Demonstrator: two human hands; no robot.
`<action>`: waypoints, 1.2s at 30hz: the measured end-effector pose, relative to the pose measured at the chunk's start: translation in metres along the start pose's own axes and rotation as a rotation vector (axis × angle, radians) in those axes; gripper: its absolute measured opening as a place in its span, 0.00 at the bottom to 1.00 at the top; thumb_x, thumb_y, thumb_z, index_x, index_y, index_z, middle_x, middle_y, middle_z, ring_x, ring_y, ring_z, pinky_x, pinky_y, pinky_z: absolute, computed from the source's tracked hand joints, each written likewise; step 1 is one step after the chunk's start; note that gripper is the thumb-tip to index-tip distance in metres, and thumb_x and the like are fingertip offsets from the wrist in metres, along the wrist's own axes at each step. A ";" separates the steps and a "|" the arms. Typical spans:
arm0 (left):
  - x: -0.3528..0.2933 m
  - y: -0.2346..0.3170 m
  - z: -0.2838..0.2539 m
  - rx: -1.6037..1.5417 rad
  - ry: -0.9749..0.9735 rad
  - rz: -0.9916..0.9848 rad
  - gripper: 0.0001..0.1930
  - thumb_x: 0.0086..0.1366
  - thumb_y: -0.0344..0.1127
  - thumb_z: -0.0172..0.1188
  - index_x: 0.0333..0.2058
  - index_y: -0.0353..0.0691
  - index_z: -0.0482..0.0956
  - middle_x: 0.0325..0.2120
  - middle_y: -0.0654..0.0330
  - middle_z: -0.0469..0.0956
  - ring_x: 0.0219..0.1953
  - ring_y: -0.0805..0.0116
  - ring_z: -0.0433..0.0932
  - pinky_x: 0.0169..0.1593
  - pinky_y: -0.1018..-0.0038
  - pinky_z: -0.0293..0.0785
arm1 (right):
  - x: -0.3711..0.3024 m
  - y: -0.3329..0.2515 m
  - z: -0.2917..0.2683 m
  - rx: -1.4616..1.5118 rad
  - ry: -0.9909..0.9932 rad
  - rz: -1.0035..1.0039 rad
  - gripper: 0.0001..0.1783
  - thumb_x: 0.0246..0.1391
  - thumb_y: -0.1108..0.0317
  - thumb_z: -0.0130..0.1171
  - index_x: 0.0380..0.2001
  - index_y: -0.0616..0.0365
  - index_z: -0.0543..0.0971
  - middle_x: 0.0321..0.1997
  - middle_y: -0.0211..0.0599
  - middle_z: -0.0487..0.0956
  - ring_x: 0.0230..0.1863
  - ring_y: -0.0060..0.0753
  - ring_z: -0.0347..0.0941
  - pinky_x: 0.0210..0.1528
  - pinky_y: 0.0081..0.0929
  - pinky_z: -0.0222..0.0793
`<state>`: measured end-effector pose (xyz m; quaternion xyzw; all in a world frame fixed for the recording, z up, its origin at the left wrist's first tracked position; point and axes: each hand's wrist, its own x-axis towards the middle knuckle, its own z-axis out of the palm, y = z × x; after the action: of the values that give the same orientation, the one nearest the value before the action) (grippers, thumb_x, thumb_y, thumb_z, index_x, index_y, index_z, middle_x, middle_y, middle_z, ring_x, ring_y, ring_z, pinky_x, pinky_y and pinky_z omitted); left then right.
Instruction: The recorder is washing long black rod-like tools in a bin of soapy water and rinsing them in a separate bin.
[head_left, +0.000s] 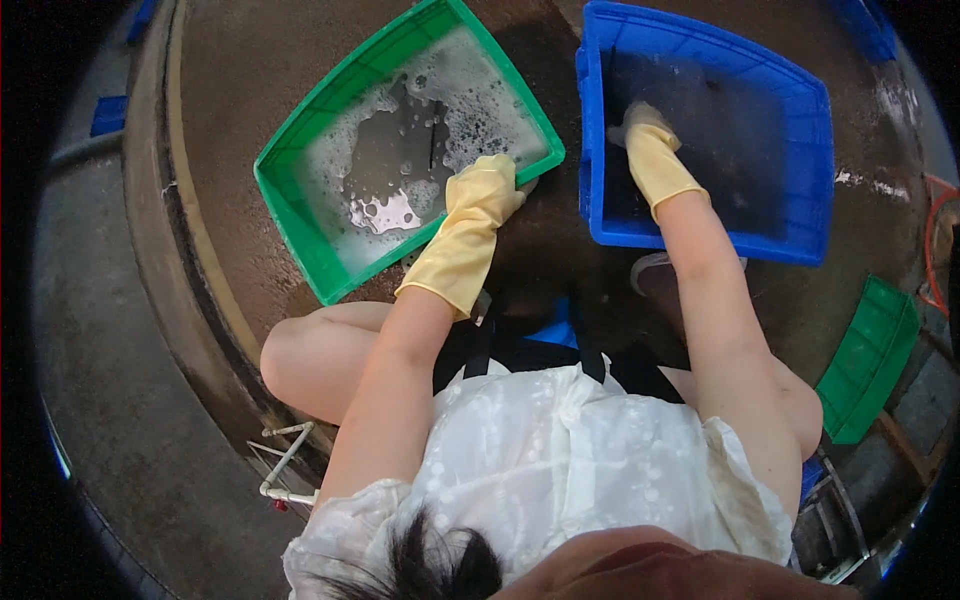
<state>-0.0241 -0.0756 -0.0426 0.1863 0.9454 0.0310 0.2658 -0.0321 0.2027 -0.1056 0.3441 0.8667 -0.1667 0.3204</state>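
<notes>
Two plastic tubs stand side by side in front of me. The green tub (290,225), on the left and set at an angle, contains cloudy water with white suds; a dark straight shape shows in the water. My left hand (487,188), in a yellow rubber glove, is closed over this tub's near right rim. In the blue tub (808,150) on the right is dark, murky water. My right hand (650,145), gloved in the same yellow, reaches down into it near the left wall. Its fingers are under the water, and anything they might hold is hidden.
The brown floor (225,90) looks wet. Along the left runs a raised edge (190,215). A white pipe frame (285,460) is beside my left leg. At the right are another green bin (868,362) and an orange hose (932,240).
</notes>
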 end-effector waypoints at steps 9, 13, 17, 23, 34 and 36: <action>-0.004 -0.003 -0.008 0.020 -0.079 -0.010 0.23 0.63 0.56 0.64 0.46 0.45 0.82 0.46 0.50 0.83 0.51 0.50 0.81 0.51 0.56 0.77 | 0.016 0.007 -0.004 -0.324 0.002 0.009 0.26 0.58 0.47 0.61 0.57 0.42 0.81 0.64 0.34 0.78 0.66 0.40 0.73 0.62 0.44 0.72; 0.010 0.038 -0.016 0.017 -0.112 0.096 0.24 0.62 0.56 0.65 0.47 0.44 0.81 0.46 0.50 0.83 0.51 0.50 0.81 0.51 0.55 0.77 | 0.110 0.116 0.043 -0.747 0.119 -0.212 0.13 0.58 0.56 0.57 0.36 0.38 0.90 0.51 0.26 0.85 0.52 0.35 0.81 0.50 0.36 0.76; -0.002 0.003 -0.011 0.013 -0.101 -0.030 0.23 0.61 0.55 0.67 0.46 0.44 0.81 0.47 0.51 0.83 0.51 0.50 0.81 0.51 0.56 0.77 | 0.027 0.016 0.022 -0.504 0.156 -0.160 0.15 0.58 0.60 0.60 0.47 0.47 0.86 0.57 0.37 0.83 0.57 0.42 0.80 0.57 0.40 0.75; -0.001 0.005 -0.002 0.061 0.022 0.041 0.20 0.60 0.53 0.67 0.42 0.45 0.84 0.43 0.53 0.85 0.48 0.52 0.83 0.49 0.58 0.79 | 0.012 0.036 0.021 0.155 0.179 -0.007 0.24 0.53 0.68 0.62 0.54 0.60 0.81 0.59 0.50 0.80 0.60 0.49 0.77 0.61 0.41 0.74; -0.004 0.005 -0.004 0.077 0.022 0.010 0.22 0.61 0.56 0.67 0.44 0.44 0.84 0.45 0.53 0.85 0.49 0.53 0.83 0.50 0.60 0.79 | -0.077 0.075 -0.057 1.240 0.025 -0.714 0.10 0.52 0.74 0.61 0.38 0.62 0.84 0.39 0.42 0.87 0.41 0.34 0.83 0.48 0.30 0.74; -0.003 0.005 -0.003 0.073 0.023 0.008 0.23 0.61 0.56 0.66 0.44 0.44 0.84 0.45 0.54 0.85 0.49 0.53 0.83 0.50 0.59 0.79 | -0.093 0.072 -0.070 1.278 0.150 -0.868 0.09 0.56 0.73 0.60 0.40 0.63 0.84 0.41 0.43 0.87 0.43 0.37 0.84 0.53 0.32 0.74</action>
<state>-0.0214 -0.0719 -0.0373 0.1992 0.9482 -0.0002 0.2476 0.0401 0.2438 0.0036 0.1021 0.6790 -0.7209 -0.0938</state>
